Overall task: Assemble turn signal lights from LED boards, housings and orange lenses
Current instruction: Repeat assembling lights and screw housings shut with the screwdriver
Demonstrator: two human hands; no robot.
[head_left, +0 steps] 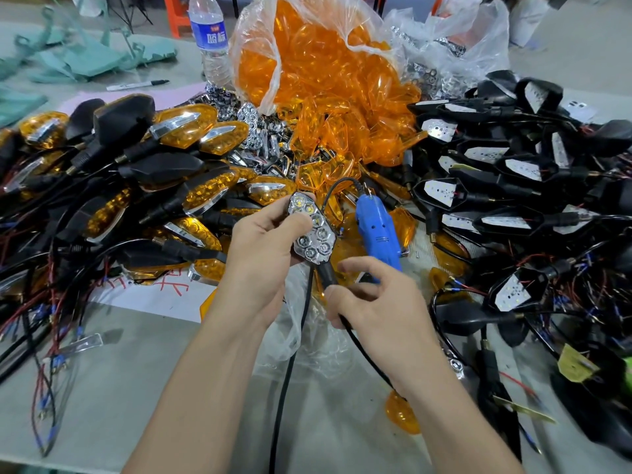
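My left hand (260, 254) grips a turn signal housing (312, 230) fitted with a chrome reflector over its LEDs, no lens on it. Its black stalk (326, 271) points down toward my right hand (372, 295), whose curled fingers hold the stalk end and its black cable. A blue electric screwdriver (374, 230) lies on the table just behind my right hand. Loose orange lenses (328, 97) spill from a clear plastic bag at the centre back.
Finished lights with orange lenses (191, 196) are heaped on the left. Black housings with white LED boards (506, 186) and tangled wires pile up on the right. Chrome reflectors (253, 121), a water bottle (210, 39) and a marker pen (136, 85) lie behind. One orange lens (403, 415) lies near my right forearm.
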